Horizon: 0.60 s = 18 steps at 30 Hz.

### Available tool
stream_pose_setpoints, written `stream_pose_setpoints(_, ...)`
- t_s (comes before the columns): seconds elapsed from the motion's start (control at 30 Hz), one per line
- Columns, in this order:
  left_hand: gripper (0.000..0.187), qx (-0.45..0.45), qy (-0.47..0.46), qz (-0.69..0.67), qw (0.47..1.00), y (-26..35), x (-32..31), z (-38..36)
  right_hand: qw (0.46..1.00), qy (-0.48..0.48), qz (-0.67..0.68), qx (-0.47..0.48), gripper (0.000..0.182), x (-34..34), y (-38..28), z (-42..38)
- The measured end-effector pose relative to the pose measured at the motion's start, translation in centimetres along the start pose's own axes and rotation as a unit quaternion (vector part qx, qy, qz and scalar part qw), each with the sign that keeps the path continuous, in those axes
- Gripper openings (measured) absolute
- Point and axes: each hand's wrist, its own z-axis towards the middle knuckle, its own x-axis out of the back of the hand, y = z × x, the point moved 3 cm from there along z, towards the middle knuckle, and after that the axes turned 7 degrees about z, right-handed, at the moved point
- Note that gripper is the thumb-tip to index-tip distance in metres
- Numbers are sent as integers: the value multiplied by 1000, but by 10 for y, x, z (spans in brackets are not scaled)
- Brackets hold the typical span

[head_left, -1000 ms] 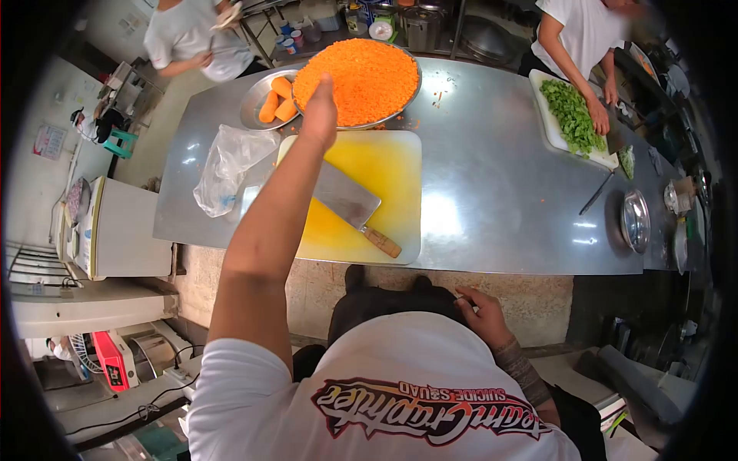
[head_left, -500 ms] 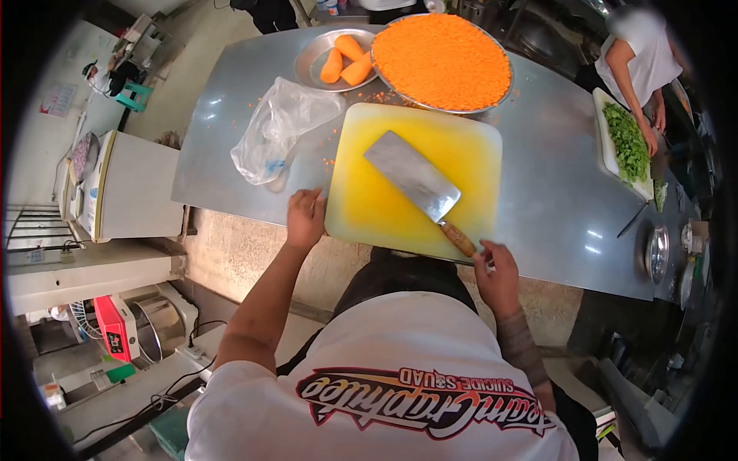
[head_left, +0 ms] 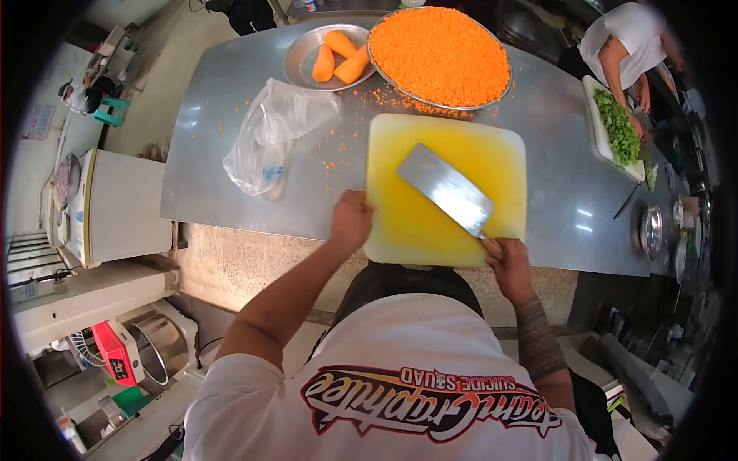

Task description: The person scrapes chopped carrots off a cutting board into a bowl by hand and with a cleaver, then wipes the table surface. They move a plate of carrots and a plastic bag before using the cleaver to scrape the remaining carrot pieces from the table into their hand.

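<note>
A white cutting board (head_left: 392, 238), its middle stained yellow, lies at the table's front edge. Across it rests a cleaver (head_left: 446, 188) with a broad steel blade and a wooden handle pointing toward me. My right hand (head_left: 510, 267) is closed around that handle at the board's near right corner. At the left edge of the board, my left hand (head_left: 354, 217) has its fingers closed on the rim; the fingertips are partly hidden. Beyond the board stands a large round tray heaped with chopped carrot (head_left: 438, 58). Beside it, a metal bowl (head_left: 300, 73) holds three peeled carrots (head_left: 352, 65).
A clear plastic bag (head_left: 269, 138) lies on the steel table (head_left: 204, 146), left of the board, near scattered carrot bits. At the far right a person (head_left: 623, 46) works over chopped greens (head_left: 617, 127) on another board. A metal bowl (head_left: 652, 230) sits at the right end.
The cutting board has slid to the right with the cleaver on it, and my left hand has moved along at its edge. My right hand has closed on the cleaver's handle.
</note>
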Motion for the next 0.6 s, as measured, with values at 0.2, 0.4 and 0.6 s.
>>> stream_pose_setpoints(0.2, 30, -129, -69, 24, 989, 76, -75, -14, 999, 37, -29, -27, 50, 54, 94, -39)
stream_pose_setpoints(0.4, 32, -197, -175, -14, 965, 121, -101, 0, 992, 18, -66, -102, 50, 101, 143, -41)
stream_pose_setpoints(0.6, 22, 12, -68, -145, 987, 74, -32, 52, 977, 37, -181, -110, 52, 104, 111, -40)
